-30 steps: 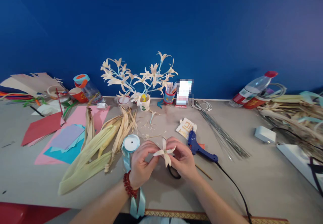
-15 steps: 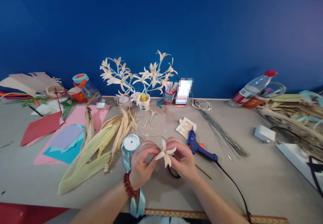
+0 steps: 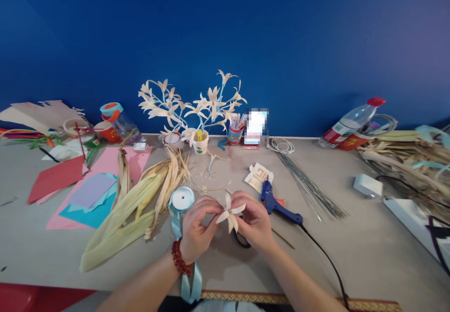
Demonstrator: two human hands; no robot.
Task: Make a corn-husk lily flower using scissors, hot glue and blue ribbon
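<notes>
A cream flower (image 3: 230, 213) with several pointed petals is held between my two hands, its face turned up toward me. My left hand (image 3: 201, 227), with a red bead bracelet at the wrist, pinches it from the left side. My right hand (image 3: 256, 220) is closed on its right side, fingers bent. Just left of my left hand lies a spool of light blue ribbon (image 3: 183, 198), its loose end running down under the wrist. A blue glue gun (image 3: 281, 208) rests to the right of my right hand. Below the flower, a black loop shows partly.
Flower branches stand in a white cup (image 3: 200, 144) at the back. Corn husks (image 3: 121, 223) and coloured paper (image 3: 93, 190) lie left. To the right are a bundle of wires (image 3: 309, 183), a white adapter (image 3: 367, 185), a power strip and a leaning bottle (image 3: 348, 124).
</notes>
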